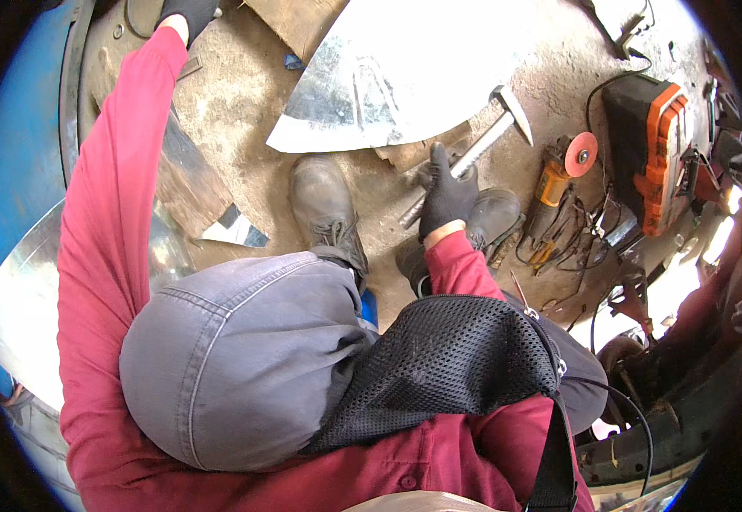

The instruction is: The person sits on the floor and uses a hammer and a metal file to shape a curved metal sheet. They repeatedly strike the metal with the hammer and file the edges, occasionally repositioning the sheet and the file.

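Biggest first: shiny curved metal sheet (337,107) on the concrete floor (226,107), lower edge facing the shoes, glare washing out its far part. Looks thin and springy; bare edges probably sharp, so gloves make sense. Black-and-orange toolbox (665,162) at right, wooden board (192,175) at left. Hammer (483,142) sits right of centre, slanting up-right in front of the right shoe (494,213), head just off the sheet's lower-right edge. Likely head-heavy, rigid, sturdy; smooth metal handle could slip in a glove. Best hold: lower handle, clear of the tapered head. Angle grinder (550,186) with red disc and loose cables limits swing on the right; sheet edge limits it on the left. Gloved right hand (449,198) is closed around the handle. Gloved left hand (188,10), upper left, is cut by the frame; can't tell grip or contents.
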Action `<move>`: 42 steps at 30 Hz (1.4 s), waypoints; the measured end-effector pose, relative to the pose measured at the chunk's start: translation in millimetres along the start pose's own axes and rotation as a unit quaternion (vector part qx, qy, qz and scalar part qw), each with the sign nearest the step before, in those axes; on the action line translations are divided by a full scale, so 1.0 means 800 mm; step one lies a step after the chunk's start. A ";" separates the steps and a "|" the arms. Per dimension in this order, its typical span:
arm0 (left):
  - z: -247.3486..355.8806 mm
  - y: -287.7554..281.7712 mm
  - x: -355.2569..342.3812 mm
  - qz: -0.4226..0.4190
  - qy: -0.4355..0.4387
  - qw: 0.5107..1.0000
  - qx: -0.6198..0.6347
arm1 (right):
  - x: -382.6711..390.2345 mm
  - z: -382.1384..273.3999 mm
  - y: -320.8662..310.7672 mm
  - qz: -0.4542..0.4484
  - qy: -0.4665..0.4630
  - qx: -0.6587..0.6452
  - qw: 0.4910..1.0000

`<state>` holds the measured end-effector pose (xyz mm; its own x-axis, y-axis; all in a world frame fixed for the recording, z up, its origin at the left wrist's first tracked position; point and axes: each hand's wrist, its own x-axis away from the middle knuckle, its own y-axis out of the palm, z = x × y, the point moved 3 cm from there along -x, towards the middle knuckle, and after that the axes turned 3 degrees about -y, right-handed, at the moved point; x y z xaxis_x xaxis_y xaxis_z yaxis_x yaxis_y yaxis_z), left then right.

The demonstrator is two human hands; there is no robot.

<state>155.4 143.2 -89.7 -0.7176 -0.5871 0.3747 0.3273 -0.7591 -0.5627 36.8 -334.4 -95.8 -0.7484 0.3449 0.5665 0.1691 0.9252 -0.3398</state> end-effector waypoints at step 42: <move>0.062 0.148 0.036 -0.133 0.176 0.968 -0.121 | -0.072 -0.064 0.043 0.006 -0.052 -0.082 0.995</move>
<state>203.7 22.9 -109.1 -0.9356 -0.2156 0.2795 -0.0209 -0.7565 -0.6536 118.3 -314.6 -101.9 -0.8061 0.3459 0.4802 0.2742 0.9374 -0.2149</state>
